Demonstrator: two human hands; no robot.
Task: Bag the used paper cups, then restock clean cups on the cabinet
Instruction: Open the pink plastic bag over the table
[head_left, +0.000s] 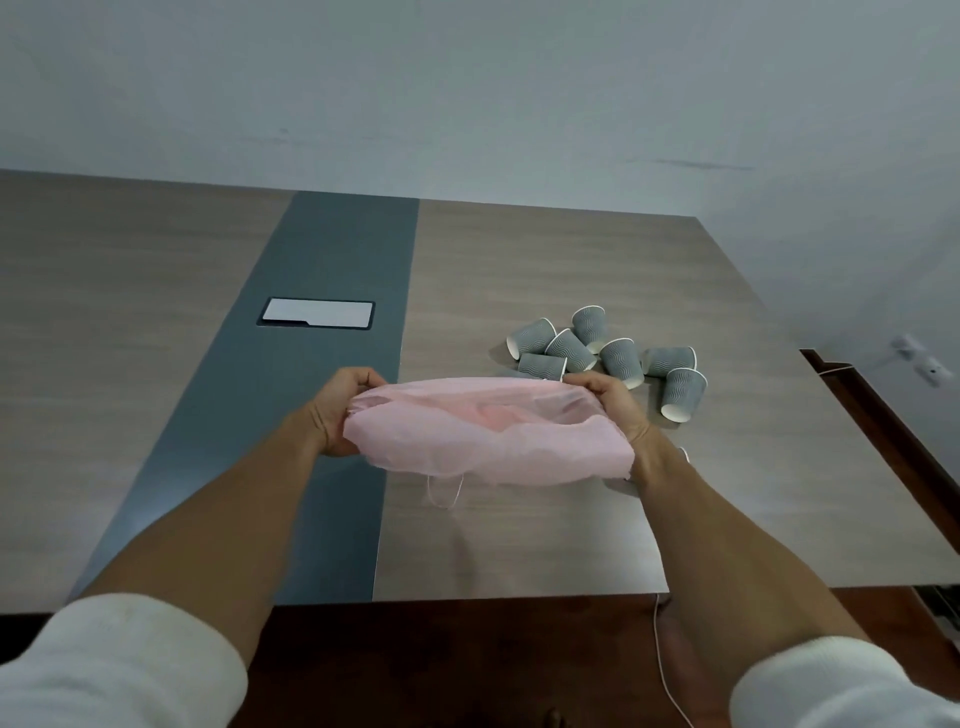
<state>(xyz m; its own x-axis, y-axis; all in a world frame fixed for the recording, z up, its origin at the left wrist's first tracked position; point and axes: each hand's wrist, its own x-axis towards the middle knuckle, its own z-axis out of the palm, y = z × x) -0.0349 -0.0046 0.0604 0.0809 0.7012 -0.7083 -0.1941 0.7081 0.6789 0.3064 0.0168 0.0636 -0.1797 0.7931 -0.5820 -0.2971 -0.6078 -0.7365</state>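
Above table (519, 545): both hands' grip stretches pink bag (488, 436) open; cups (608, 353) beyond.

I see a wooden table (545, 270) with a grey-blue stripe (291, 415) down it, a pale cover plate (316, 313) set in the stripe's far part, and a grey wall (467, 93) behind.

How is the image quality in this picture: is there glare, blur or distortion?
Head view: soft, even light; a pale sheen on the table near its front edge; wide-angle bending stretches the forearms; the pink bag, left hand, right hand and grey cups look fairly sharp.
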